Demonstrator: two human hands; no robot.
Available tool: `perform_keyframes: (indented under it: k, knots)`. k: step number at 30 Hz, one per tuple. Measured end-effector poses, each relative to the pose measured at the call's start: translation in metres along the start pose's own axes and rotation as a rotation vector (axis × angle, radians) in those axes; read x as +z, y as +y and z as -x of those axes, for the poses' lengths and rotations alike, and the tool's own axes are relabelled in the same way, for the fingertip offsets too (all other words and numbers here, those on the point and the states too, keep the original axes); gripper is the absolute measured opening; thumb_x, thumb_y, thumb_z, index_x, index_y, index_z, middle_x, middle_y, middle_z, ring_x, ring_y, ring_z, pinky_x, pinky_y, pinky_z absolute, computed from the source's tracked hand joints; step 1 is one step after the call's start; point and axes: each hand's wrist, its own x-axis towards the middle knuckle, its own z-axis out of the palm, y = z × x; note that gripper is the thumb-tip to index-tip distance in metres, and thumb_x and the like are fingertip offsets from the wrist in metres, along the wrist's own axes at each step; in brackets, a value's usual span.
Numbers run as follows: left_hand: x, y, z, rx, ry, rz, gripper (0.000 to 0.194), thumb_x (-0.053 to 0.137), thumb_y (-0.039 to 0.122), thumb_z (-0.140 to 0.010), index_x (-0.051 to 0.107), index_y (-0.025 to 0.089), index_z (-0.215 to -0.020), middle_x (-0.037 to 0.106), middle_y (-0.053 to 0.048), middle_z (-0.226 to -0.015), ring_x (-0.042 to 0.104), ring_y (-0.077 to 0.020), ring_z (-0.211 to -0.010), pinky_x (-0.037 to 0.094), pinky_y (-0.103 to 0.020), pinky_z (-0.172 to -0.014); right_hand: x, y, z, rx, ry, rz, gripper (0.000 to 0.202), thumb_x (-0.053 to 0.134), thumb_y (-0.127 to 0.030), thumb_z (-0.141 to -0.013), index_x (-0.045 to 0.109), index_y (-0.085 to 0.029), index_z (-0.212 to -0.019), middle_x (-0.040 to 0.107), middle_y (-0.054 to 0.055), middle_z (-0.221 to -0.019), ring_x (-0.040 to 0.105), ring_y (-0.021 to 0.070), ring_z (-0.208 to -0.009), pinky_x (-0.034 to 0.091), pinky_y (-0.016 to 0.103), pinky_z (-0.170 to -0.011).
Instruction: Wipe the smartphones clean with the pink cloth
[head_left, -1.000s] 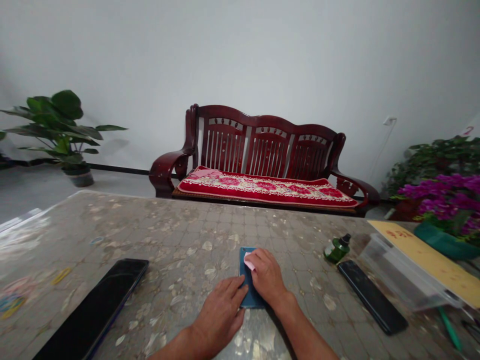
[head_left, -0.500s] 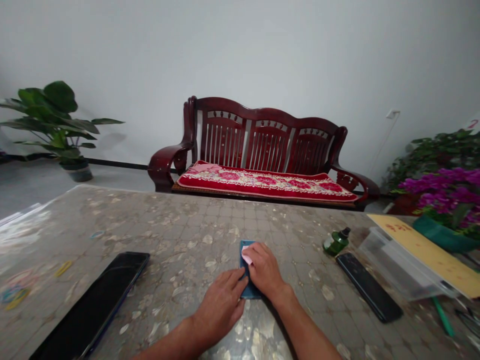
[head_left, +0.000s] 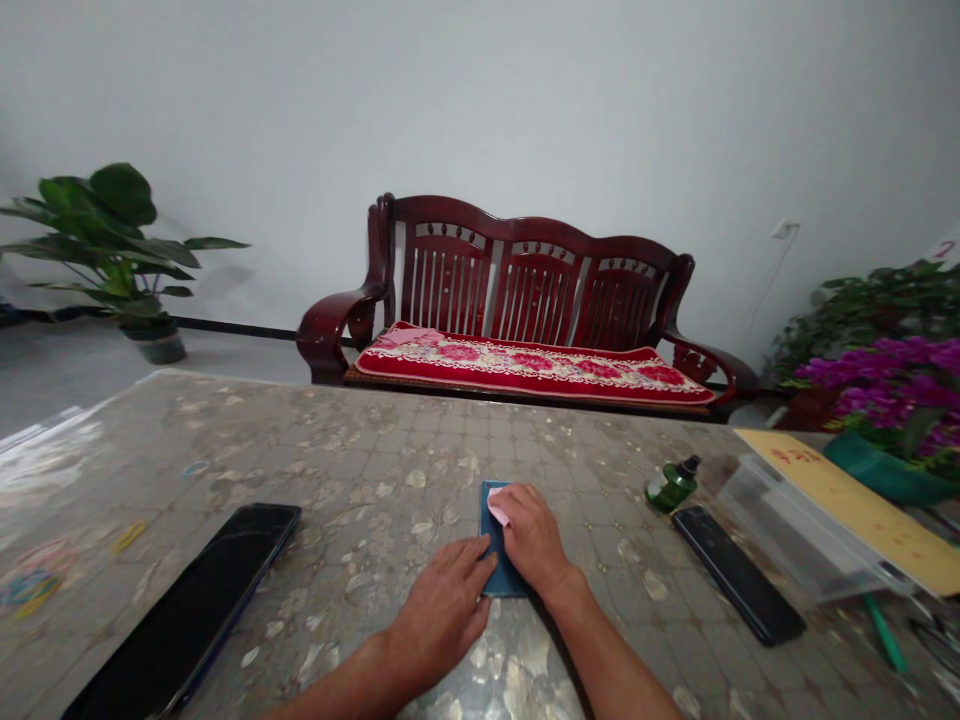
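A blue phone (head_left: 507, 582) lies flat on the table in front of me, its top left corner showing past my fingers. My left hand (head_left: 448, 598) grips its left edge, with fingertips resting on the upper face. Over the phone's upper right part lies my right hand (head_left: 534, 532), fingers closed on a small pale pink cloth (head_left: 498, 506) pressed against the surface. Part of the cloth and the phone's right side are hidden under that hand.
A large dark tablet (head_left: 187, 610) lies to the left, near rubber bands (head_left: 34, 590). On the right are a green bottle (head_left: 673, 484), a black phone (head_left: 739, 572), a clear plastic box (head_left: 795, 530) and a yellow board (head_left: 862, 500). A wooden bench (head_left: 525, 230) stands beyond the table.
My right hand and the pink cloth have shifted slightly to the right across the blue phone. My left hand has stayed at its edge.
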Motion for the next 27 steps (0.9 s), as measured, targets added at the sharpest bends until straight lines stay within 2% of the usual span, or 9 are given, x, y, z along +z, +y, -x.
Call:
perform_keyframes:
  k: [3,7,9,16,23,27]
  knots:
    - [0.0,0.0,0.0,-0.001,-0.004,-0.006,0.047,0.057,0.012,-0.08,0.059,0.018,-0.126,0.063,-0.012,-0.131,0.059,-0.0286,-0.119,0.051,-0.047,-0.102,0.001,-0.001,-0.002,-0.015,-0.002,0.006,0.037,0.05,0.005,-0.082,0.07,-0.023,-0.097,0.068,0.003,-0.099,0.056,0.0185,-0.097,0.041,0.028,-0.088]
    - [0.0,-0.001,0.001,0.01,0.008,0.011,0.046,0.057,0.012,-0.081,0.058,0.019,-0.127,0.061,-0.012,-0.134,0.058,-0.0277,-0.121,0.05,-0.046,-0.104,0.0,0.015,-0.003,0.121,0.062,0.076,0.035,0.049,0.002,-0.084,0.069,-0.022,-0.099,0.067,0.005,-0.098,0.055,0.0203,-0.095,0.041,0.03,-0.086]
    - [0.0,-0.002,0.001,0.013,0.003,0.01,0.046,0.057,0.012,-0.081,0.059,0.018,-0.127,0.061,-0.012,-0.135,0.058,-0.028,-0.121,0.05,-0.046,-0.104,0.0,0.019,-0.001,0.14,0.076,0.081,0.036,0.048,0.002,-0.084,0.07,-0.022,-0.1,0.067,0.005,-0.097,0.055,0.0205,-0.094,0.042,0.031,-0.086]
    - [0.0,0.001,-0.001,-0.011,-0.02,-0.003,0.049,0.058,0.011,-0.079,0.059,0.017,-0.127,0.062,-0.012,-0.132,0.059,-0.0284,-0.119,0.05,-0.046,-0.103,0.005,-0.001,-0.002,-0.036,0.0,-0.052,0.037,0.048,0.002,-0.085,0.07,-0.023,-0.099,0.069,0.004,-0.101,0.057,0.0192,-0.099,0.043,0.03,-0.088]
    - [0.003,-0.002,0.002,-0.014,-0.007,0.023,0.045,0.057,0.015,-0.083,0.058,0.02,-0.128,0.06,-0.011,-0.135,0.058,-0.0275,-0.122,0.049,-0.046,-0.105,0.0,0.01,-0.007,0.114,0.035,0.062,0.037,0.05,0.0,-0.085,0.07,-0.023,-0.105,0.07,0.005,-0.106,0.057,0.0201,-0.098,0.042,0.031,-0.088]
    - [0.002,-0.001,0.001,-0.005,-0.01,0.017,0.046,0.057,0.013,-0.081,0.058,0.019,-0.127,0.061,-0.011,-0.134,0.058,-0.0278,-0.121,0.049,-0.046,-0.104,0.001,0.003,-0.005,0.073,0.018,0.02,0.041,0.047,0.002,-0.084,0.07,-0.024,-0.106,0.07,0.004,-0.109,0.056,0.0203,-0.1,0.041,0.032,-0.089]
